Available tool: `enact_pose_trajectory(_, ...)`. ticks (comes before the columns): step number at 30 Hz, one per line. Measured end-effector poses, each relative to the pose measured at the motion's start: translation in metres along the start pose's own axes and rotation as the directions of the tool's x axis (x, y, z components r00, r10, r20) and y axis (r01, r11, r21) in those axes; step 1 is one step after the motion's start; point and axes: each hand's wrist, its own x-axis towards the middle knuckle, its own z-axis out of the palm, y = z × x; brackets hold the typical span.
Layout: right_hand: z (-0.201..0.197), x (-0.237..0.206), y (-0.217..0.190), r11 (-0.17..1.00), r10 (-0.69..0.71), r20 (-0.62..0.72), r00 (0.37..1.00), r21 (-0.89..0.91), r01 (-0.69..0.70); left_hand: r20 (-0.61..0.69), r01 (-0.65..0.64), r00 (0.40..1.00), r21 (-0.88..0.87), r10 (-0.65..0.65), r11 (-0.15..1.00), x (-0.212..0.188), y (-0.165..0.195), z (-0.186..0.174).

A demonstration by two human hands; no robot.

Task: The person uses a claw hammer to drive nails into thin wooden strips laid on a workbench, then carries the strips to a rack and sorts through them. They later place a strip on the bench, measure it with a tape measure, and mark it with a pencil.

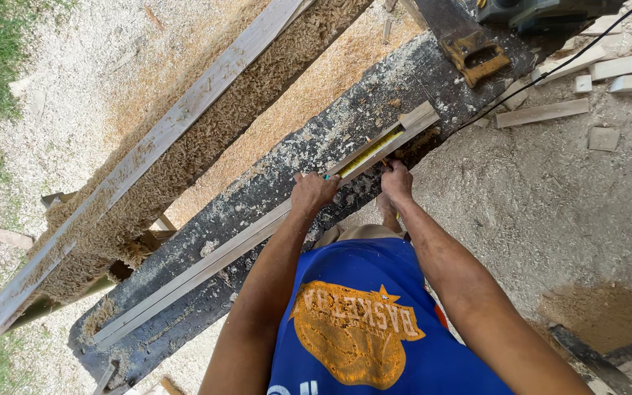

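A long pale wooden strip [206,263] lies along a dark, sawdust-covered workbench board [316,139]. A yellow measuring tape [371,151] is stretched along the strip's far end. My left hand [312,192] presses down on the strip and holds something small and green, only its tip visible. My right hand [396,179] is closed at the strip's near edge, pinching the tape against the wood. My forearms and blue shirt fill the lower middle.
A second long plank [140,157] heaped with wood shavings runs parallel on the left. A hand saw's handle [477,58] lies at the bench's far end, beside a power tool [543,11] and its black cable. Offcuts [543,112] and sawdust litter the ground at right; grass at left.
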Motion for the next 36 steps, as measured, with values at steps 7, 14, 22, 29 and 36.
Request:
enact_pose_trajectory(7, -0.050, 0.000, 0.040, 1.000, 0.013, 0.410, 0.912, -0.030, -0.001, -0.016, 0.110, 0.994, -0.067, -0.111, 0.992, 0.003, -0.005, -0.002)
enact_pose_trajectory(14, -0.112, -0.017, 0.072, 0.988, -0.072, 0.400, 0.914, 0.153, 0.012, -0.069, 0.105, 0.991, -0.109, -0.113, 0.988, 0.003, -0.036, -0.002)
enact_pose_trajectory(22, -0.052, -0.015, 0.019, 0.861, -0.493, -0.095, 0.865, -0.191, 0.471, -0.112, 0.094, 0.988, -0.086, -0.103, 0.992, -0.009, -0.066, 0.005)
enact_pose_trajectory(29, -0.023, 0.014, -0.022, 0.797, -0.593, -0.024, 0.805, -0.161, 0.583, -0.160, 0.117, 0.979, -0.083, -0.129, 0.990, -0.001, -0.061, 0.001)
enact_pose_trajectory(36, -0.019, 0.046, -0.014, 0.851, -0.472, 0.095, 0.877, -0.210, 0.481, -0.158, 0.162, 0.972, -0.096, -0.175, 0.982, 0.003, -0.062, 0.007)
